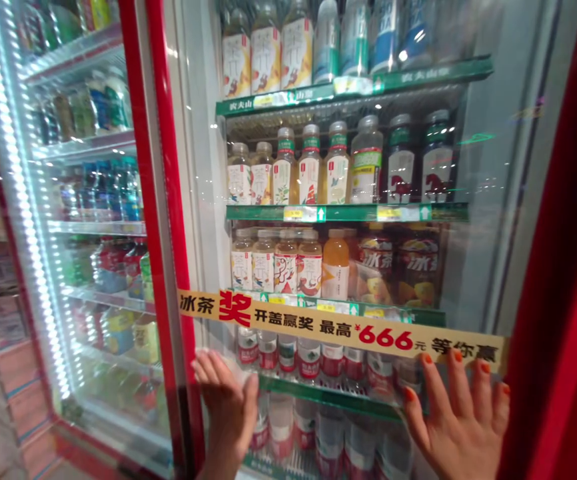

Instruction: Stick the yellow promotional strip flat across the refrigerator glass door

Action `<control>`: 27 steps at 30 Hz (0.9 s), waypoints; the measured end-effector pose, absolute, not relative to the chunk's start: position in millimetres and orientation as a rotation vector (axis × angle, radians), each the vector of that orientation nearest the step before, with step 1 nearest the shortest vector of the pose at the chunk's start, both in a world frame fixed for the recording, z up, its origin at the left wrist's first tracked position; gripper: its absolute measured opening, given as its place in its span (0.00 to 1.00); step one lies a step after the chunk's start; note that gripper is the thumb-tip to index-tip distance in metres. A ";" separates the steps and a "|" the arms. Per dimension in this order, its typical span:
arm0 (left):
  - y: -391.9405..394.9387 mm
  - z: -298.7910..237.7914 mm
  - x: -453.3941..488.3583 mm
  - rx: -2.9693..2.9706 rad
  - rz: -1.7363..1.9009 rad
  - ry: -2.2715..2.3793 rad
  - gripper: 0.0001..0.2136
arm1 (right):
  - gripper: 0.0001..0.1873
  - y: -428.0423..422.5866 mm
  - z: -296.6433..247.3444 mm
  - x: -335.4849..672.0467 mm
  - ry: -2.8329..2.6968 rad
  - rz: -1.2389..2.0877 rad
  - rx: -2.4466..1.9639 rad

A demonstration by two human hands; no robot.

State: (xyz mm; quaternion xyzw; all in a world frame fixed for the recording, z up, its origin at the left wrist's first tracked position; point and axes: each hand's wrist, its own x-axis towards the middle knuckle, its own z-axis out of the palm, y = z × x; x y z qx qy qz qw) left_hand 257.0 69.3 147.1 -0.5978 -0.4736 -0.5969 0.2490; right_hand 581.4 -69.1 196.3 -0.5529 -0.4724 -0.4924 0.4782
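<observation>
The yellow strip (338, 327) goes across the fridge door (563, 287), above the left hand (226, 400) and by the fingertips of the right hand (461, 420). It looks light and thin and may rip, so ends seem best to grab. Right fingers spread wide, left ones close together, both holding nothing.

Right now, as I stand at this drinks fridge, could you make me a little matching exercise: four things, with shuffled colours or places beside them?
Things:
1. Left hand
2. Lettered strip
3. Right hand
4. Shelf edge under the horse-label bottles

Colours or places:
A. Pale yellow, with black and red characters
B. Orange nails showing
C. Green
D. Below the strip's left end in the picture

Right pairs: 1-D, 2-A, 3-B, 4-C.
</observation>
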 end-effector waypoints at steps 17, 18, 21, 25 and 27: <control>71.0 191.1 243.7 -1.637 -1.609 -1.310 0.43 | 0.38 -67.6 199.9 592.4 -1.203 -1.429 -1.255; 73.4 200.6 247.3 -1.629 -1.610 -1.321 0.44 | 0.37 -68.1 199.6 591.5 -1.207 -1.410 -1.260; 66.8 200.6 263.1 -1.707 -1.539 -1.243 0.46 | 0.38 -67.4 196.4 592.5 -1.213 -1.369 -1.286; 63.1 180.2 255.2 -1.773 -1.390 -1.050 0.48 | 0.38 -64.4 192.4 597.9 -1.200 -1.356 -1.282; 71.6 189.7 242.0 -1.689 -1.483 -1.171 0.46 | 0.38 -64.9 193.1 597.4 -1.197 -1.380 -1.265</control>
